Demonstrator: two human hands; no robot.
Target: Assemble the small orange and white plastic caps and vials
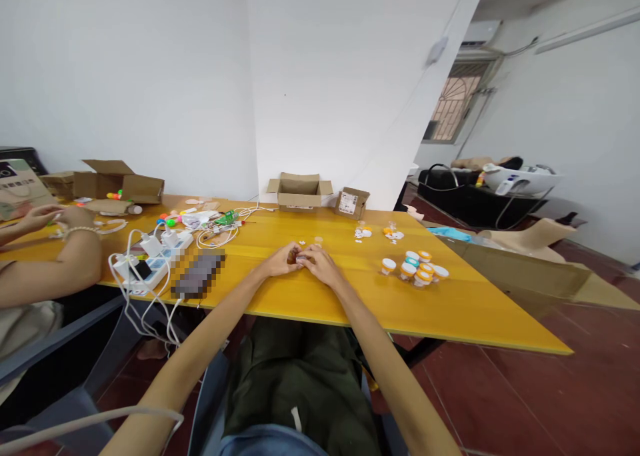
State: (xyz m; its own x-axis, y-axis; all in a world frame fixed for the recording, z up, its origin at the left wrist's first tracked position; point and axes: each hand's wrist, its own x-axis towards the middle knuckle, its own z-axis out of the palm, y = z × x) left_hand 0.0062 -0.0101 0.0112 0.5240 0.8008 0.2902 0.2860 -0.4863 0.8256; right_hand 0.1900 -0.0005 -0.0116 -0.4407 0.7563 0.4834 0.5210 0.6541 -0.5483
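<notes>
My left hand (283,261) and my right hand (321,264) meet over the yellow table, fingers curled together. Whatever lies between them is small and mostly covered by the fingers, so its kind cannot be made out. Just beyond the fingertips sit small white pieces (302,243) and a small clear cup (319,241). To the right of my right hand, a small jar with a white and orange lid (389,266) stands beside a cluster of similar jars (419,269), one with a teal lid.
White parts (364,232) and orange-and-white parts (393,233) lie farther back. An open cardboard box (300,195) and a smaller box (352,203) stand by the wall. On the left are a power strip (157,263), a blurred dark device (200,275), cables and a co-worker's arm (75,249).
</notes>
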